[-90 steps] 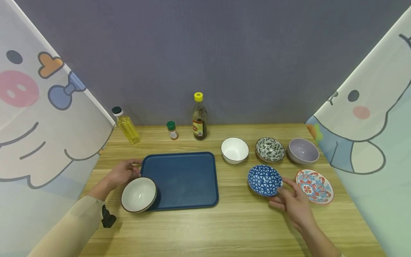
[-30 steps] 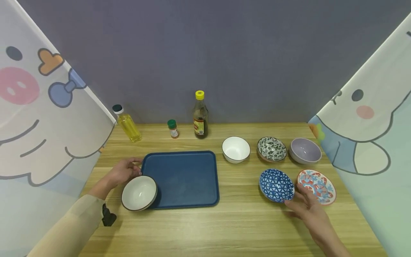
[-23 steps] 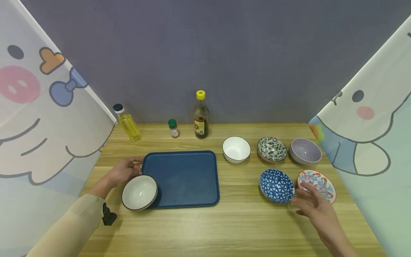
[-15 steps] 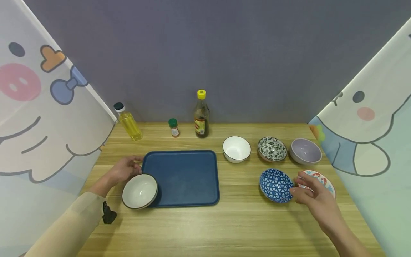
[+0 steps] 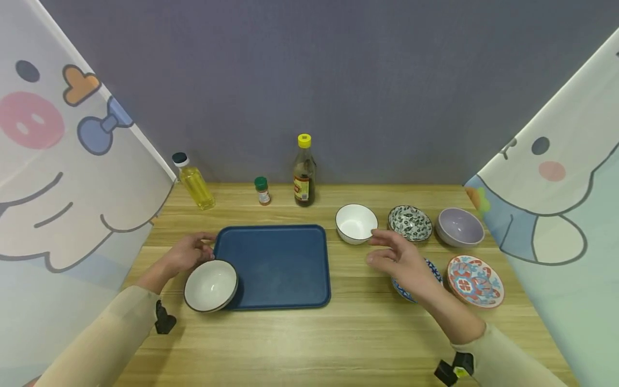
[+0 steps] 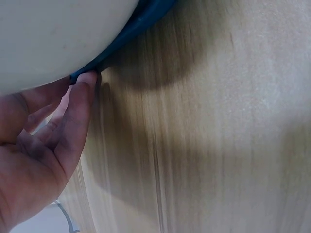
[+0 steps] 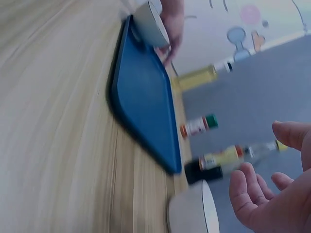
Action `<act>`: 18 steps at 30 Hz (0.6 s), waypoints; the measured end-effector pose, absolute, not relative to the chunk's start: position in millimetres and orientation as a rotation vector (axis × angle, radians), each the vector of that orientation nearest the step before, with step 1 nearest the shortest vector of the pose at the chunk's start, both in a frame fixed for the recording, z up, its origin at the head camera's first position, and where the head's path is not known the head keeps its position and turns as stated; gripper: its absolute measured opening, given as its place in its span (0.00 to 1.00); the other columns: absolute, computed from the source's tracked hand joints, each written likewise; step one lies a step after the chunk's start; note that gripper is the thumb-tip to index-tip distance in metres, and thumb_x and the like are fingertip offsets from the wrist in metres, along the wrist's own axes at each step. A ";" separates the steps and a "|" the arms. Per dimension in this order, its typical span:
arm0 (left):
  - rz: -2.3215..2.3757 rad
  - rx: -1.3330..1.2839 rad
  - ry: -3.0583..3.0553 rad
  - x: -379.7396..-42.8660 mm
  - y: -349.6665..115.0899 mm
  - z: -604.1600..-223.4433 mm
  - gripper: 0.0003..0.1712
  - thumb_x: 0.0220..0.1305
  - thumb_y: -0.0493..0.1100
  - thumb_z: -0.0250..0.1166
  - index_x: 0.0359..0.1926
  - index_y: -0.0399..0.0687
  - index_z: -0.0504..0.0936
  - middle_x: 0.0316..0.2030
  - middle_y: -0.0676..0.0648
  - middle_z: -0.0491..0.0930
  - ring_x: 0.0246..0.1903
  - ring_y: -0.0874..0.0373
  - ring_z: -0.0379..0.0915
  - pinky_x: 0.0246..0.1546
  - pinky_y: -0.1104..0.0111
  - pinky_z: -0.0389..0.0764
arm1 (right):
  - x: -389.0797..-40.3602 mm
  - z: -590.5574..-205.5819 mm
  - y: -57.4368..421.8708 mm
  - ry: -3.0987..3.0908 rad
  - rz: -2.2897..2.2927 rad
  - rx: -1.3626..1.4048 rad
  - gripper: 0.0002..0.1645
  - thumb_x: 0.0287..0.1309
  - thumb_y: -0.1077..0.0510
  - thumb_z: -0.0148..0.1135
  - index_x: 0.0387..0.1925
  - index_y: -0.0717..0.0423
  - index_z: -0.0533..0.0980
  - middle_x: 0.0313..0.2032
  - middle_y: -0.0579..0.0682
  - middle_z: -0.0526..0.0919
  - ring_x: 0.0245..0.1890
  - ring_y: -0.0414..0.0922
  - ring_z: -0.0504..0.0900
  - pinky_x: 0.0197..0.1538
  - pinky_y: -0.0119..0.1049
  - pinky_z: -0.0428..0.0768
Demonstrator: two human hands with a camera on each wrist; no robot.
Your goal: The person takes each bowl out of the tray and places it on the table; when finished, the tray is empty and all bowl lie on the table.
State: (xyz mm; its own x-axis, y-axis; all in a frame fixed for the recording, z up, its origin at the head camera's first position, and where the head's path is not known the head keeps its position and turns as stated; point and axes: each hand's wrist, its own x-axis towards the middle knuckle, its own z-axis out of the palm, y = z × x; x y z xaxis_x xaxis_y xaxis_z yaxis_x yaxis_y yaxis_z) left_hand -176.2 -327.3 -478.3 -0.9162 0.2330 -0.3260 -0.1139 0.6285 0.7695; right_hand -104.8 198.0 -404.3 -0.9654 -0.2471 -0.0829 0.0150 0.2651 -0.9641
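Observation:
My left hand (image 5: 186, 255) is at the left rim of the blue tray (image 5: 285, 269); in the left wrist view its thumb and fingertips meet at the tray's edge. A cream bowl with a dark rim (image 5: 210, 286) sits over the tray's near left corner, beside that hand. My right hand (image 5: 398, 263) hovers with loosely bent fingers and holds nothing. It partly covers the blue-and-white patterned bowl (image 5: 434, 270), and its fingertips are close to the white bowl (image 5: 356, 223).
A floral bowl (image 5: 410, 223), a lilac bowl (image 5: 460, 227) and a red-and-blue patterned plate (image 5: 476, 281) stand to the right. Along the back are an oil bottle (image 5: 197, 187), a green-capped spice jar (image 5: 263, 191) and a yellow-capped sauce bottle (image 5: 304, 174).
My right hand has shifted the blue patterned bowl right and nearer, let go, passed by the plate, then swung left towards the white bowl. My left hand has stayed at the tray's rim.

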 end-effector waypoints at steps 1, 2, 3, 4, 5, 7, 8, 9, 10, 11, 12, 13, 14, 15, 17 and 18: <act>1.198 0.090 2.456 -176.1 -327.2 -478.2 0.30 0.70 0.27 0.57 0.71 0.26 0.63 0.41 0.36 0.81 0.36 0.55 0.79 0.29 0.66 0.77 | -108.9 -405.6 189.0 2.286 -1.779 -0.234 0.39 0.65 0.60 0.68 0.73 0.61 0.63 0.64 0.64 0.75 0.49 0.40 0.84 0.51 0.33 0.82; 1.197 0.087 2.457 -176.4 -327.1 -478.0 0.29 0.70 0.27 0.56 0.71 0.26 0.64 0.41 0.36 0.81 0.36 0.55 0.79 0.29 0.66 0.78 | -112.7 -407.0 179.9 2.250 -1.787 -0.249 0.39 0.64 0.61 0.68 0.72 0.61 0.64 0.64 0.64 0.74 0.49 0.41 0.84 0.52 0.34 0.82; 1.194 0.090 2.458 -176.7 -327.1 -477.9 0.29 0.70 0.26 0.55 0.70 0.26 0.63 0.41 0.36 0.81 0.36 0.55 0.79 0.29 0.66 0.78 | -116.2 -408.3 170.8 2.214 -1.794 -0.269 0.39 0.64 0.61 0.68 0.72 0.61 0.64 0.63 0.64 0.74 0.49 0.43 0.84 0.52 0.35 0.82; 1.194 0.092 2.458 -176.8 -327.2 -477.3 0.29 0.70 0.26 0.54 0.70 0.26 0.63 0.40 0.36 0.80 0.36 0.55 0.79 0.29 0.66 0.77 | -119.7 -409.3 161.6 2.187 -1.793 -0.295 0.39 0.63 0.62 0.69 0.72 0.61 0.64 0.63 0.65 0.74 0.49 0.44 0.84 0.52 0.37 0.82; 1.199 0.093 2.456 -177.0 -327.2 -476.9 0.29 0.70 0.25 0.53 0.70 0.25 0.63 0.40 0.36 0.80 0.36 0.55 0.79 0.29 0.66 0.77 | -122.7 -410.0 152.3 2.159 -1.785 -0.321 0.39 0.63 0.61 0.69 0.72 0.61 0.64 0.64 0.65 0.74 0.50 0.45 0.84 0.52 0.39 0.83; 1.213 0.089 2.449 -177.3 -327.0 -476.9 0.29 0.70 0.25 0.52 0.70 0.25 0.63 0.39 0.37 0.80 0.36 0.55 0.79 0.28 0.66 0.78 | -127.8 -411.0 134.1 2.103 -1.764 -0.370 0.39 0.64 0.61 0.69 0.73 0.58 0.65 0.64 0.64 0.74 0.51 0.47 0.84 0.53 0.42 0.83; 1.224 0.085 2.441 -177.3 -327.1 -477.1 0.29 0.69 0.24 0.52 0.70 0.25 0.63 0.39 0.37 0.79 0.36 0.55 0.80 0.28 0.66 0.78 | -130.1 -411.7 125.1 2.084 -1.746 -0.395 0.38 0.64 0.60 0.69 0.73 0.57 0.65 0.64 0.63 0.74 0.52 0.48 0.84 0.53 0.43 0.83; 1.235 0.083 2.431 -177.0 -327.2 -477.3 0.29 0.69 0.24 0.51 0.70 0.25 0.63 0.39 0.37 0.79 0.36 0.55 0.80 0.27 0.66 0.78 | -132.1 -412.5 116.2 2.071 -1.724 -0.417 0.38 0.64 0.59 0.69 0.73 0.56 0.66 0.64 0.62 0.75 0.52 0.49 0.84 0.53 0.43 0.83; 1.247 0.079 2.421 -177.5 -327.3 -477.4 0.29 0.69 0.24 0.51 0.70 0.25 0.62 0.39 0.37 0.79 0.36 0.56 0.80 0.27 0.66 0.78 | -133.8 -413.8 107.6 2.052 -1.706 -0.436 0.38 0.65 0.58 0.69 0.73 0.55 0.66 0.64 0.61 0.75 0.53 0.49 0.85 0.52 0.43 0.83; 1.254 0.076 2.414 -178.0 -327.3 -477.7 0.29 0.69 0.23 0.51 0.70 0.25 0.62 0.39 0.38 0.78 0.36 0.56 0.80 0.28 0.66 0.78 | -135.1 -414.9 98.8 2.035 -1.685 -0.447 0.38 0.65 0.57 0.69 0.73 0.53 0.66 0.64 0.59 0.76 0.53 0.49 0.85 0.52 0.43 0.83; 1.261 0.073 2.407 -178.3 -327.5 -477.9 0.30 0.68 0.23 0.51 0.71 0.25 0.62 0.38 0.38 0.78 0.36 0.56 0.80 0.28 0.66 0.78 | -136.3 -416.4 90.2 2.019 -1.669 -0.455 0.38 0.65 0.57 0.69 0.73 0.52 0.66 0.64 0.58 0.76 0.53 0.49 0.85 0.52 0.42 0.83; 1.268 0.072 2.401 -178.5 -327.8 -478.3 0.30 0.68 0.23 0.51 0.71 0.25 0.62 0.38 0.38 0.78 0.36 0.56 0.80 0.27 0.66 0.78 | -137.1 -418.2 82.0 2.001 -1.655 -0.463 0.37 0.65 0.57 0.69 0.73 0.51 0.66 0.64 0.57 0.76 0.52 0.48 0.85 0.51 0.42 0.83; 1.272 0.072 2.398 -178.5 -328.0 -478.6 0.30 0.68 0.23 0.51 0.71 0.25 0.62 0.38 0.38 0.78 0.35 0.56 0.79 0.27 0.66 0.78 | -138.0 -420.5 73.9 1.989 -1.640 -0.471 0.37 0.65 0.56 0.69 0.73 0.50 0.66 0.64 0.57 0.76 0.52 0.48 0.86 0.51 0.43 0.83; 1.274 0.075 2.398 -178.6 -328.3 -478.9 0.30 0.69 0.24 0.52 0.71 0.25 0.62 0.38 0.38 0.79 0.35 0.56 0.79 0.27 0.66 0.77 | -138.5 -422.9 66.1 1.973 -1.630 -0.471 0.37 0.65 0.57 0.69 0.73 0.50 0.67 0.64 0.58 0.75 0.51 0.47 0.86 0.51 0.45 0.83; 1.276 0.074 2.399 -178.6 -328.6 -479.3 0.29 0.69 0.24 0.52 0.71 0.25 0.62 0.38 0.38 0.79 0.35 0.56 0.79 0.27 0.66 0.77 | -139.2 -428.6 51.4 1.951 -1.609 -0.478 0.37 0.65 0.57 0.70 0.72 0.49 0.67 0.64 0.60 0.75 0.50 0.47 0.86 0.52 0.49 0.83; 1.278 0.073 2.399 -178.6 -328.6 -479.5 0.29 0.69 0.24 0.52 0.71 0.25 0.63 0.38 0.38 0.79 0.34 0.56 0.79 0.27 0.66 0.77 | -139.4 -431.4 44.5 1.942 -1.600 -0.474 0.37 0.64 0.57 0.70 0.72 0.48 0.68 0.65 0.60 0.75 0.50 0.46 0.86 0.53 0.51 0.83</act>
State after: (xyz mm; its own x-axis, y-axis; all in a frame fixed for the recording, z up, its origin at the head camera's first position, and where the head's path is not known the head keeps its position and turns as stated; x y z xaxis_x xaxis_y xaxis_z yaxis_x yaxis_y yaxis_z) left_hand -178.6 -328.6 -479.5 -0.9105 0.2380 -0.3380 -0.1477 0.5763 0.8038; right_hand -139.4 44.5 -431.4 -0.7728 -0.6010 -0.2040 0.0852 0.2203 -0.9717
